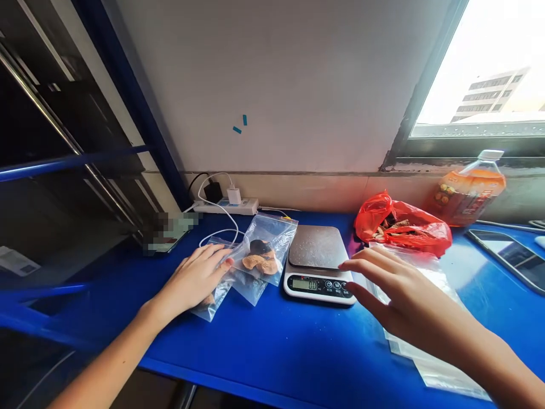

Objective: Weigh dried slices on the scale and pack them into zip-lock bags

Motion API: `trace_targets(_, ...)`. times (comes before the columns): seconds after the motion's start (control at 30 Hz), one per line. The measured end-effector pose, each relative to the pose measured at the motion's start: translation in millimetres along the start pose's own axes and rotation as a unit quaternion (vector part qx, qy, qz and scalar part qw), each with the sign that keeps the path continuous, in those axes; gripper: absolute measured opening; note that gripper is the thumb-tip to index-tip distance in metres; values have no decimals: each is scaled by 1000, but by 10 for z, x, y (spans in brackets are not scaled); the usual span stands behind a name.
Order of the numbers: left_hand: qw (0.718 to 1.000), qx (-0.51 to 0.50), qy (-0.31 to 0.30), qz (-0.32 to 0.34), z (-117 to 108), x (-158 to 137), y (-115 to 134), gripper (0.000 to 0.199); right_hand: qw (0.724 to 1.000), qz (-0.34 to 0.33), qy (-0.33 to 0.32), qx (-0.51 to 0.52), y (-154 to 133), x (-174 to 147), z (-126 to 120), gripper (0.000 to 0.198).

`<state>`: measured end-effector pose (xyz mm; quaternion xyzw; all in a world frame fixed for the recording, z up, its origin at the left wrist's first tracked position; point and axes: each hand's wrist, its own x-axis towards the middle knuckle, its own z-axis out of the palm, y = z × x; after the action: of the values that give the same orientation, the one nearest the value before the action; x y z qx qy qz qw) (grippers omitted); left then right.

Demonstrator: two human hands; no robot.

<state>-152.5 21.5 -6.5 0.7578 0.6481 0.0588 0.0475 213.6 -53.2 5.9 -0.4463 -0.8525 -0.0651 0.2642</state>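
My left hand (198, 276), fingers stretched out, lies over a clear zip bag (212, 307) that it partly hides. Beside it a second zip bag (268, 250) holds brown and dark dried slices. To the right stands a kitchen scale (317, 244) with a bare metal plate; its display reads 0.0. My right hand (392, 284) is open at the scale's right edge, its fingertips near the plate and buttons; whether they touch is unclear. Beneath that hand lie several flat clear bags (443, 369). A red plastic bag (402, 224) behind them gapes around dried brown pieces.
A power strip (225, 205) with chargers and a white cable sits by the wall. At the right are a large orange-labelled bottle (472, 190) and a phone (511, 255). Blue bars of a frame (76, 162) rise at the left. The blue table (272, 352) ends in front.
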Motion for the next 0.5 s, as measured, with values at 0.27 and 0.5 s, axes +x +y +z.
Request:
trace_targets(0.27, 984, -24, 161, 72, -211, 222, 253, 48, 999, 10, -41, -27, 114, 34, 141, 24)
trace_targets(0.5, 978, -79, 54, 183, -116, 928, 664, 36, 999, -10, -39, -21, 94, 100, 247, 23)
